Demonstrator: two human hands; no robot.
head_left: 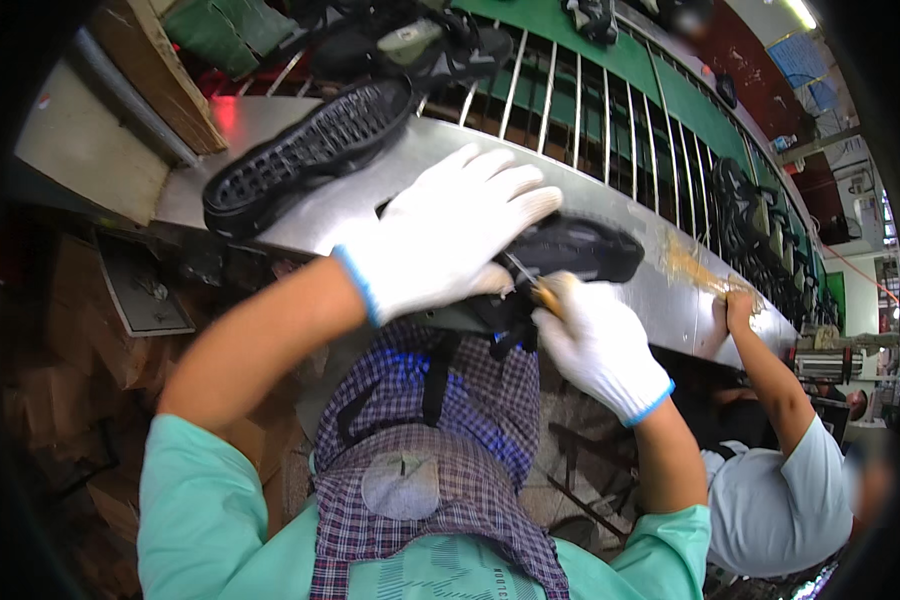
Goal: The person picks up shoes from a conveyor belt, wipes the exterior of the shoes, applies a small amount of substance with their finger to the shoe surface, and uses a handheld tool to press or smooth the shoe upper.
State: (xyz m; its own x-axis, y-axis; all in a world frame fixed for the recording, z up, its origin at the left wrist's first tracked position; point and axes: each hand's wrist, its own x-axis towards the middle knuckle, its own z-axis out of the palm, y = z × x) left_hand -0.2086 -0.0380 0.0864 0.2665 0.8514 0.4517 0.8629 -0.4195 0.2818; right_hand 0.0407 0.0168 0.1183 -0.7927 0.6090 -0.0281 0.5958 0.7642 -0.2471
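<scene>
A black shoe (592, 250) lies across the metal ledge in front of me, partly covered by my gloves. My left hand (448, 235), in a white knit glove with a blue cuff, reaches over the shoe's left part. Its fingers are stretched out and its thumb points toward the shoe. In a matching glove, my right hand (605, 340) closes around a small tool (547, 296) with a yellowish handle. The tool's thin metal shaft points at the shoe's near side; its tip is hard to make out. Left of my hands rests a black shoe sole (310, 150), its ribbed inside facing up.
The metal ledge (670, 300) borders a conveyor with metal rods (570, 110). More black shoes (410, 45) sit at the far left, others (755, 215) at the right. A co-worker's hand (738, 308) touches the ledge on the right. Cardboard boxes (65, 350) stand low at left.
</scene>
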